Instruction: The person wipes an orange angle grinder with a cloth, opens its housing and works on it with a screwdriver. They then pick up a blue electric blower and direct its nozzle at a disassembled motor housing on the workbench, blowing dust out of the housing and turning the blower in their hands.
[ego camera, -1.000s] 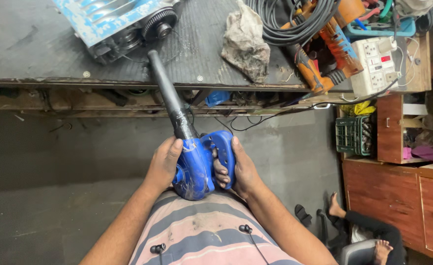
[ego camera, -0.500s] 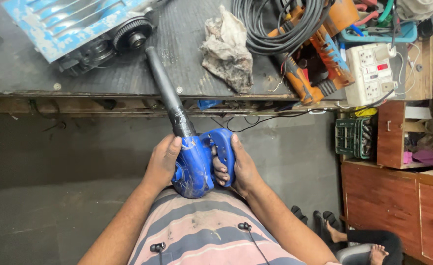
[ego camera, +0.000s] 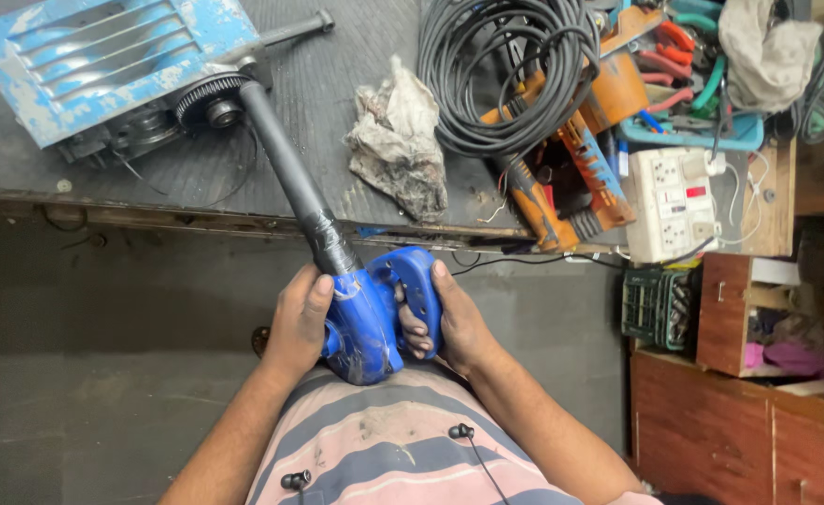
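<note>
Hands clamp the blue blower [ego camera: 374, 313] between them: left hand [ego camera: 298, 323] beside its body, right hand [ego camera: 454, 318] gripping its handle.

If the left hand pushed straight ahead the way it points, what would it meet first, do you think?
Probably the bench edge. The left hand holds the blue blower and points up the frame toward it. Depth is unclear, so it might pass under the edge.

Glossy blue plastic blower [ego camera: 374, 318]; matt black nozzle [ego camera: 290, 168]; rough wooden bench [ego camera: 356, 178].

bare bench strip [ego camera: 197, 178] passable, rag [ego camera: 398, 140], cables [ego camera: 505, 75] obstruct
</note>
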